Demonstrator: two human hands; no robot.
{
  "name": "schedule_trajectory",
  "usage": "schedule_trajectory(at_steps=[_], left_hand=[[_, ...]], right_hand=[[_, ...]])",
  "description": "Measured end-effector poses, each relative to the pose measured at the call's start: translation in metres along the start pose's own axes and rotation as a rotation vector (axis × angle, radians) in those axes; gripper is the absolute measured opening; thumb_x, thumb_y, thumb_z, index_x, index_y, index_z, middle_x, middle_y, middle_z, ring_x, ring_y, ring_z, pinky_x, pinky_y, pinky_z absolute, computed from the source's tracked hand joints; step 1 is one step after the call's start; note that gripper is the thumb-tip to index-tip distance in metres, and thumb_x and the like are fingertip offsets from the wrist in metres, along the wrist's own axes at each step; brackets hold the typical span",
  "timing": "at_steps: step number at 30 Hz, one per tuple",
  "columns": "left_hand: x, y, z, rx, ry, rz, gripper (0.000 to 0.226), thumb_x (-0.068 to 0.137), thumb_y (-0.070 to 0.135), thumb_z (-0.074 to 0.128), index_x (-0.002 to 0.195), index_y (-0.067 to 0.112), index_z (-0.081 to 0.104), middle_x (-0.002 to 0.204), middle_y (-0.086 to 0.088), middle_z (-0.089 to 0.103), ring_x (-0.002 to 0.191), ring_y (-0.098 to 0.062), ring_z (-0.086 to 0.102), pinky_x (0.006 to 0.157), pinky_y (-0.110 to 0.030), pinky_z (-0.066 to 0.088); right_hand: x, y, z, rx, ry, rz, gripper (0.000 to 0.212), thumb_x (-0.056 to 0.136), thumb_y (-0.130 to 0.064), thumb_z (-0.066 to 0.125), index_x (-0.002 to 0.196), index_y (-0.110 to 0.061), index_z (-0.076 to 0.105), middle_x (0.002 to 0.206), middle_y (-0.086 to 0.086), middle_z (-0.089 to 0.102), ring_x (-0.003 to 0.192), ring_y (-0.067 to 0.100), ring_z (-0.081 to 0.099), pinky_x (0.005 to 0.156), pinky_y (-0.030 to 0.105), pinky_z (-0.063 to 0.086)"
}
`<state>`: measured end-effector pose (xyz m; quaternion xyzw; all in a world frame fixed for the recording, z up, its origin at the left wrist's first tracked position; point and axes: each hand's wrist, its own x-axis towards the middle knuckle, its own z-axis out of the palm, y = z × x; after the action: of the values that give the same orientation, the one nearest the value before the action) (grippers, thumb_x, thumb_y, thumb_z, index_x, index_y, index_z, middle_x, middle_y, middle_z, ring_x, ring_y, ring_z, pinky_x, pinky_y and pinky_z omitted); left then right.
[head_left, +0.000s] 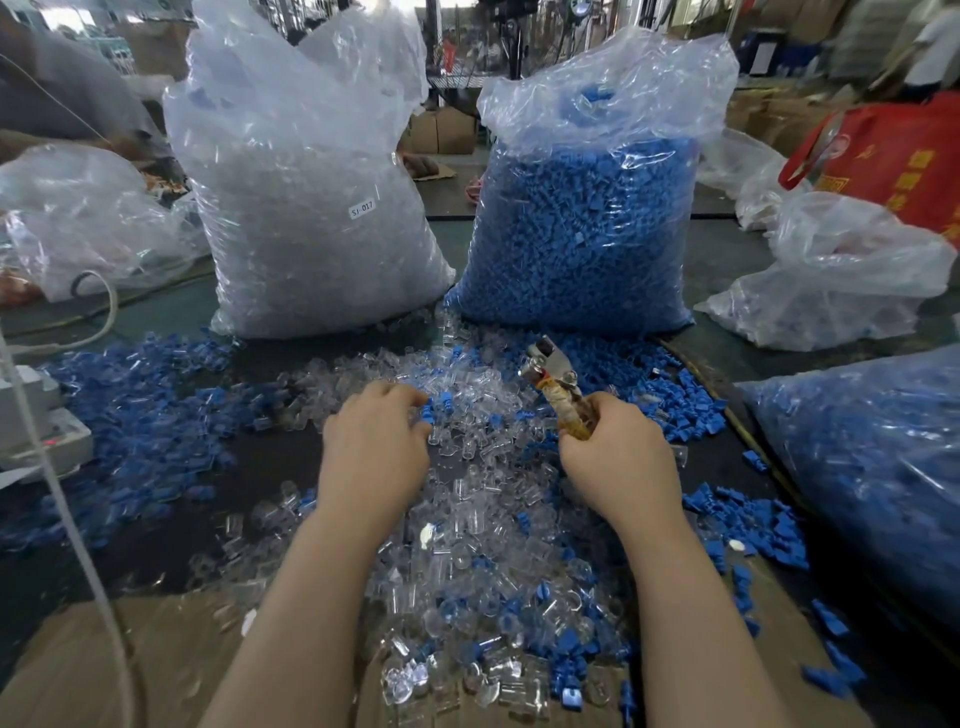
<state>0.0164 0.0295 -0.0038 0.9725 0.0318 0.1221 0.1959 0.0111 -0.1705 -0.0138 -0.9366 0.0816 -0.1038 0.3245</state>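
My right hand (613, 457) grips the wrapped handle of a metal plier-like tool (550, 379), whose jaws point up and away over the pile. My left hand (374, 441) lies palm down on the heap with curled fingers, pinching a small blue plastic piece (427, 414) at its fingertips. Under both hands spreads a loose pile of clear plastic caps (467, 519) mixed with blue pieces (156, 415) on the dark table.
Two tall plastic sacks stand behind the pile: clear caps (301, 218) on the left, blue pieces (582, 234) on the right. Another sack of blue parts (872, 467) lies at right. Cardboard (130, 665) covers the near edge. A grey device (36, 431) and cable sit at left.
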Motion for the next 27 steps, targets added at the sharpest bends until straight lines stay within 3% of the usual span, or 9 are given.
schedule_trajectory(at_steps=[4, 9, 12, 15, 16, 19, 25, 27], left_hand=[[0.000, -0.005, 0.015, 0.093, -0.198, 0.058, 0.047, 0.102, 0.021, 0.047, 0.148, 0.022, 0.040, 0.152, -0.001, 0.037, 0.135, -0.025, 0.038, 0.111, -0.043, 0.034], [-0.001, -0.006, 0.017, 0.002, -0.184, 0.050, 0.024, 0.099, 0.022, 0.054, 0.118, 0.019, 0.068, 0.123, 0.000, 0.047, 0.113, -0.021, 0.051, 0.101, -0.037, 0.044], [-0.001, -0.005, 0.014, -0.046, -0.214, 0.031, 0.023, 0.097, 0.021, 0.057, 0.116, 0.017, 0.070, 0.114, 0.001, 0.043, 0.099, -0.016, 0.055, 0.094, -0.029, 0.048], [-0.002, -0.001, 0.010, -0.166, -0.266, 0.024, 0.026, 0.093, 0.019, 0.065, 0.118, 0.019, 0.068, 0.114, 0.003, 0.047, 0.083, -0.002, 0.055, 0.068, -0.006, 0.043], [-0.002, 0.000, 0.011, -0.223, -0.299, 0.012, 0.029, 0.090, 0.018, 0.068, 0.119, 0.021, 0.068, 0.115, 0.003, 0.054, 0.081, 0.001, 0.056, 0.057, -0.004, 0.041], [-0.002, 0.007, 0.012, -0.319, -0.357, -0.018, 0.031, 0.085, 0.017, 0.074, 0.114, 0.025, 0.070, 0.110, 0.003, 0.067, 0.082, 0.000, 0.062, 0.052, -0.005, 0.042], [-0.004, 0.010, 0.012, -0.442, -0.313, -0.132, 0.015, 0.079, 0.017, 0.081, 0.081, 0.025, 0.068, 0.072, 0.011, 0.066, 0.054, 0.001, 0.063, 0.042, -0.005, 0.039], [-0.004, 0.010, 0.012, -0.460, -0.288, -0.150, 0.010, 0.082, 0.019, 0.078, 0.081, 0.025, 0.071, 0.070, 0.011, 0.068, 0.056, 0.000, 0.063, 0.045, -0.009, 0.041]], right_hand=[[-0.001, -0.002, 0.001, 0.001, 0.026, 0.006, 0.015, 0.085, -0.022, 0.058, 0.073, -0.020, 0.050, 0.067, -0.001, 0.057, 0.061, 0.018, 0.052, 0.048, 0.030, 0.032], [-0.001, -0.003, 0.002, -0.001, 0.034, -0.008, 0.014, 0.085, -0.022, 0.057, 0.073, -0.020, 0.050, 0.066, -0.001, 0.057, 0.060, 0.017, 0.052, 0.048, 0.029, 0.031], [-0.001, -0.003, 0.003, -0.005, 0.035, -0.013, 0.015, 0.085, -0.023, 0.057, 0.073, -0.020, 0.049, 0.066, -0.002, 0.057, 0.060, 0.016, 0.052, 0.048, 0.028, 0.029], [0.000, -0.003, 0.004, -0.009, 0.033, -0.017, 0.015, 0.085, -0.025, 0.058, 0.073, -0.020, 0.049, 0.067, -0.003, 0.057, 0.060, 0.015, 0.052, 0.048, 0.028, 0.030], [0.000, -0.003, 0.004, -0.008, 0.032, -0.020, 0.016, 0.085, -0.025, 0.058, 0.073, -0.021, 0.049, 0.067, -0.003, 0.057, 0.060, 0.015, 0.052, 0.048, 0.028, 0.029], [0.001, -0.003, 0.004, -0.012, 0.017, -0.026, 0.015, 0.085, -0.025, 0.059, 0.075, -0.021, 0.049, 0.068, -0.003, 0.057, 0.060, 0.014, 0.052, 0.047, 0.027, 0.029], [0.000, -0.004, 0.004, -0.019, 0.017, -0.034, 0.014, 0.085, -0.026, 0.060, 0.075, -0.022, 0.049, 0.068, -0.004, 0.057, 0.060, 0.011, 0.050, 0.047, 0.026, 0.028], [0.000, -0.004, 0.004, -0.014, 0.016, -0.034, 0.013, 0.085, -0.026, 0.060, 0.077, -0.022, 0.051, 0.069, -0.005, 0.058, 0.061, 0.010, 0.050, 0.047, 0.026, 0.029]])
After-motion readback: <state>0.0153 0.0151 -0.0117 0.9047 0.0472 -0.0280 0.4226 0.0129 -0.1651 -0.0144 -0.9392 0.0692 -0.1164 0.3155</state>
